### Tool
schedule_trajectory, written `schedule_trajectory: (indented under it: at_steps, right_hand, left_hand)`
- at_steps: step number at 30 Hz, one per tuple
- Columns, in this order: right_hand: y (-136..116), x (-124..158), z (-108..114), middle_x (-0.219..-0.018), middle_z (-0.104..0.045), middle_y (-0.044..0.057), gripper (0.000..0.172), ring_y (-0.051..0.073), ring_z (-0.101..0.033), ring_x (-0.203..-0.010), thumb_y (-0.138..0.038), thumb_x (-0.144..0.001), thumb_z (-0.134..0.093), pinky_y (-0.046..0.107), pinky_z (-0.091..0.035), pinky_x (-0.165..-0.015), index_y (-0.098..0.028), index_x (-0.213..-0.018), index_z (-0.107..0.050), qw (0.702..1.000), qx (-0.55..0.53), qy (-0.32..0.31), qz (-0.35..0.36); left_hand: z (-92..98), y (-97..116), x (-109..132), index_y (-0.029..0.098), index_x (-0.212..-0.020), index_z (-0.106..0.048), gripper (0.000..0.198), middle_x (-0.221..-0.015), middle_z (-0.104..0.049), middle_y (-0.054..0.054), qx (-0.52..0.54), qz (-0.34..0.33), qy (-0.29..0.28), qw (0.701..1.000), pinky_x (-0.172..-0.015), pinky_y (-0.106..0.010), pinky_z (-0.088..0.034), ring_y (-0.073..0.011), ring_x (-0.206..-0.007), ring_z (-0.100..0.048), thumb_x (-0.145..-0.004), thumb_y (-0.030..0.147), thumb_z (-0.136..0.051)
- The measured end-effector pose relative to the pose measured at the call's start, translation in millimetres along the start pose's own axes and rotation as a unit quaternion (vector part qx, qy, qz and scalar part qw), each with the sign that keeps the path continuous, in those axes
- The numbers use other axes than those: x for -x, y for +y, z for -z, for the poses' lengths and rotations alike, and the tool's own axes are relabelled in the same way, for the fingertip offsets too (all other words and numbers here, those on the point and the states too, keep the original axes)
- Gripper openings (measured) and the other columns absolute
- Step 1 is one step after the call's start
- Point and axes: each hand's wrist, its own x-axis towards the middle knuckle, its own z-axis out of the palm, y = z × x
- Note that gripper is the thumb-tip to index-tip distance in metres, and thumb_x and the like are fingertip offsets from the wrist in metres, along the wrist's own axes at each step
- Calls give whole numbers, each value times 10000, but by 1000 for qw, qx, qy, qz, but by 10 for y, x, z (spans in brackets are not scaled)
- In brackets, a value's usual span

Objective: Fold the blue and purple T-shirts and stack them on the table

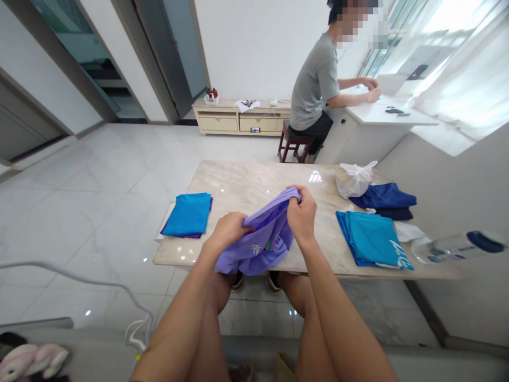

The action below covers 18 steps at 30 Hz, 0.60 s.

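A lilac shirt (262, 241) with small white print hangs over the near edge of the marble table (246, 183). My left hand (226, 229) is closed on its left side. My right hand (301, 214) grips its upper edge, fingers curled over the cloth, a little higher and farther from me. The shirt sags between both hands above my knees.
A folded bright blue garment (188, 214) lies at the table's left end. On the right are a turquoise garment (371, 237), dark blue folded clothes (385, 199), a white plastic bag (353, 179) and a clear bottle (457, 246). A person in a grey shirt (316, 85) sits at a white desk beyond.
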Motion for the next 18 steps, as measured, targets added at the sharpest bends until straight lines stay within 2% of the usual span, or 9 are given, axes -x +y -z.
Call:
schedule_trajectory:
  at_steps: [2,5,7,9,11,13,15,16,18]
  right_hand:
    - [52,27,16,-1005,-800,104,327,273,-727,-962,-256,-897,-443,386,-545,-932,-190,-1048,-725,999,4,12,-32]
    - [90,111,180,-1004,-791,113,316,290,-717,-972,-244,-885,-443,392,-523,-928,-201,-1048,-710,996,61,-56,-14]
    - [24,148,391,-955,-777,101,309,290,-704,-932,-214,-869,-445,382,-504,-896,-208,-1035,-706,983,112,-138,39]
    - [-146,158,651,-907,-763,86,263,276,-690,-892,-194,-858,-458,364,-486,-859,-215,-969,-695,959,146,-225,89]
    - [-396,162,927,-879,-756,64,184,253,-675,-852,-235,-904,-498,337,-470,-803,-219,-899,-682,936,151,-296,120]
    - [-652,184,1185,-853,-749,35,185,231,-656,-810,-365,-956,-606,310,-454,-742,-218,-879,-689,918,140,-342,144]
    - [-834,228,1393,-841,-752,13,273,220,-650,-795,-485,-910,-758,293,-454,-717,-214,-911,-724,904,134,-370,169]
    - [-884,254,1469,-838,-760,9,295,220,-656,-794,-496,-877,-808,290,-461,-722,-211,-921,-744,896,141,-380,181]
    - [-919,303,1571,-838,-785,25,206,227,-685,-803,-409,-877,-796,296,-484,-755,-205,-905,-780,880,176,-390,207]
  left_hand:
    - [-26,-162,24,256,-862,-829,166,-921,-835,-102,-7,25,-32,999,-751,-323,-492,-313,-946,-770,-896,399,-753]
    - [85,-350,184,222,-844,-780,198,-881,-815,-104,62,40,34,997,-759,-322,-512,-299,-919,-755,-890,390,-686]
    - [281,-384,362,205,-886,-750,238,-910,-807,-86,158,18,82,984,-764,-309,-528,-265,-886,-736,-871,425,-659]
    - [549,-324,584,195,-935,-729,300,-926,-793,-53,241,-17,102,965,-764,-287,-535,-222,-848,-709,-864,471,-637]
    - [831,-200,836,192,-965,-722,324,-914,-774,-26,263,-45,115,957,-751,-269,-527,-196,-826,-684,-866,484,-625]
    - [1055,-74,1086,189,-991,-731,335,-896,-761,-13,236,-71,128,960,-722,-259,-512,-189,-811,-669,-864,487,-648]
    - [1166,-9,1284,194,-1068,-750,414,-891,-759,-8,192,-98,112,970,-692,-262,-504,-196,-794,-668,-832,534,-724]
    - [1177,-8,1349,205,-1082,-761,462,-880,-758,-5,161,-108,86,977,-682,-267,-503,-204,-786,-671,-796,567,-775]
    - [1142,-55,1411,233,-969,-785,450,-813,-744,-6,76,-106,12,991,-660,-281,-494,-226,-760,-678,-722,605,-843]
